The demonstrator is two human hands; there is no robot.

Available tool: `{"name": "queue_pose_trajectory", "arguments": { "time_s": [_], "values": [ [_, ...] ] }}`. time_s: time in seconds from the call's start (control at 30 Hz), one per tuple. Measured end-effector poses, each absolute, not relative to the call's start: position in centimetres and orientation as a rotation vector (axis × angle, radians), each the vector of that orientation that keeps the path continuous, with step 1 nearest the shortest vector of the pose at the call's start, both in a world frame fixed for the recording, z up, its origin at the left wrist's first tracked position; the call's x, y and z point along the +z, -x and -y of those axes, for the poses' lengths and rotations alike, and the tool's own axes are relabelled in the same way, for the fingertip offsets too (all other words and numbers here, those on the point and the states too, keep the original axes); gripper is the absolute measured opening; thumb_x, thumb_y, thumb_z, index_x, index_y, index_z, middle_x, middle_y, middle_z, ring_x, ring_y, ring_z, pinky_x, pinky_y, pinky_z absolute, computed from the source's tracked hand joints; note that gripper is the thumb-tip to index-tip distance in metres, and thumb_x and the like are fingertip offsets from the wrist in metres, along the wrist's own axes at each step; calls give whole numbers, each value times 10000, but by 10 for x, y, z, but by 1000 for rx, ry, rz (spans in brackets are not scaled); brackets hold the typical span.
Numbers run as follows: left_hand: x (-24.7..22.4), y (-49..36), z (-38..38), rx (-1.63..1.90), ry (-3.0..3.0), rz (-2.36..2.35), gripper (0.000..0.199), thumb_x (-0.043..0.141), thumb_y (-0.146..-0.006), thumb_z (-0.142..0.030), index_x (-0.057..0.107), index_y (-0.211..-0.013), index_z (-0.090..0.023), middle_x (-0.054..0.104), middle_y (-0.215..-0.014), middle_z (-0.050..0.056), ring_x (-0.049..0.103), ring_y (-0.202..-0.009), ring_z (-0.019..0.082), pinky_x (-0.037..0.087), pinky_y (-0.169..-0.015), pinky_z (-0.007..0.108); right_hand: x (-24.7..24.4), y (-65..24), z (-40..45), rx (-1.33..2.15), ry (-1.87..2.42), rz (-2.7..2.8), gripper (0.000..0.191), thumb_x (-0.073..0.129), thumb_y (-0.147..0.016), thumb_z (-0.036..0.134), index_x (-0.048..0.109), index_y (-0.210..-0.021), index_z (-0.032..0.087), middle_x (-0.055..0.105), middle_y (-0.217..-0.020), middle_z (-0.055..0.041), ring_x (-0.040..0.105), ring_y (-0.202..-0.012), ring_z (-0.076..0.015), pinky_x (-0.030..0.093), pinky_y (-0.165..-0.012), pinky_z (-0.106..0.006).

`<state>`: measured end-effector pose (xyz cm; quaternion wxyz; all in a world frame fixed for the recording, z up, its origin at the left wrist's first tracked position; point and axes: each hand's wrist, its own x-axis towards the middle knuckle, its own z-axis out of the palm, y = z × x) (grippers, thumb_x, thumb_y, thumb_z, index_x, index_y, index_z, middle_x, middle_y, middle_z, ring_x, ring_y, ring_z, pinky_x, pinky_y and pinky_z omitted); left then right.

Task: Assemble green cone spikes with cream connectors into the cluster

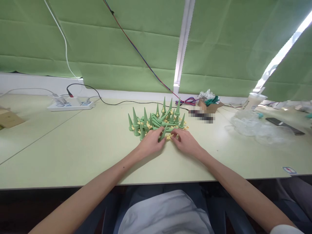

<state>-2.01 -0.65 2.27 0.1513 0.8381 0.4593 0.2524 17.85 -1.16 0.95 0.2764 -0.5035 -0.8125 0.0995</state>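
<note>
My left hand [153,140] is closed around a green plastic cone-shaped spike [163,132], which tilts with its tip up and to the right. Close beside it, my right hand [184,140] pinches a small yellow plastic piece [168,137] at the spike's right side. Whether the two parts are joined is too small to tell. Just beyond both hands spreads a pile of similar green spikes [157,121], several upright and others lying down, with yellow pieces among them.
A white power strip [73,103] lies at the back left. Toward the back right are a cardboard box [210,106] and coiled wires [189,101]. On the right are a cup [253,101], clear plastic bags [251,125] and a dark phone-like object [284,125]. The table's front edge [168,183] runs near me.
</note>
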Motion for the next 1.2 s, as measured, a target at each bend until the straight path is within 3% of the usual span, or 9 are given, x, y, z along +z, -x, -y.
{"name": "queue_pose_trajectory", "arguments": {
  "time_s": [0.23, 0.57, 1.2],
  "values": [
    [21, 21, 4, 684, -2433, -1324, 79, 483, -862, -270, 445, -825, -212, 541, -702, 6, 523, -639, 178, 349, -565, 285, 7, -179, 12, 236, 1380, 2240, 118, 506, -952, 221, 606, -999, 180, 645, -968, -78, 593, -862, -193, 420, -767, -304],
    [19, 20, 2, 714, -2372, -1359, 114, 510, -867, -313, 534, -905, -209, 568, -704, 2, 555, -648, 184, 364, -562, 284, 5, -179, 12, 222, 1361, 2329, 85, 515, -955, 209, 596, -952, 182, 615, -940, -68, 586, -848, -191, 416, -740, -292],
    [26, 19, 4, 928, -2323, -1312, 103, 528, -874, -312, 508, -904, -215, 556, -728, -26, 518, -583, 136, 362, -561, 262, 6, -177, 13, 221, 1416, 2319, 111, 442, -982, 206, 522, -906, 189, 624, -893, -63, 567, -782, -187, 393, -688, -282]
  ]
}}
